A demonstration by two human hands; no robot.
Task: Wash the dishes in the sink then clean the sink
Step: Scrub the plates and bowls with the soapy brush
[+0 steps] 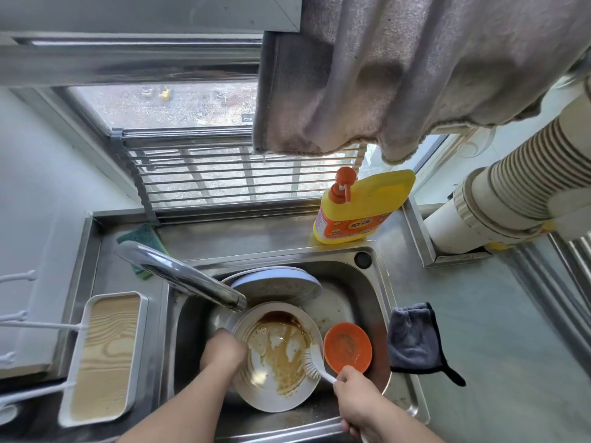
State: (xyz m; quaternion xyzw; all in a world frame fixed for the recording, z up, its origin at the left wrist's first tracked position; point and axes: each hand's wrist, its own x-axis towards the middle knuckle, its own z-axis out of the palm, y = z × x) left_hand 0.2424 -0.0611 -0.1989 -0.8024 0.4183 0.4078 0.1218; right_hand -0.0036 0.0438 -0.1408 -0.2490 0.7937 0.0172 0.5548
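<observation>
A white plate smeared with brown sauce is tilted in the steel sink. My left hand grips the plate's left rim. My right hand holds a white dish brush by its handle, and the bristles rest on the plate's right side. An orange bowl with residue lies to the right of the plate. A pale blue-rimmed dish leans at the back of the sink. The chrome faucet reaches over the plate's upper edge.
A yellow detergent bottle stands on the ledge behind the sink. A green sponge lies behind the faucet. A dark cloth hangs over the sink's right edge. A white wood-lined tray sits at the left. A towel hangs overhead.
</observation>
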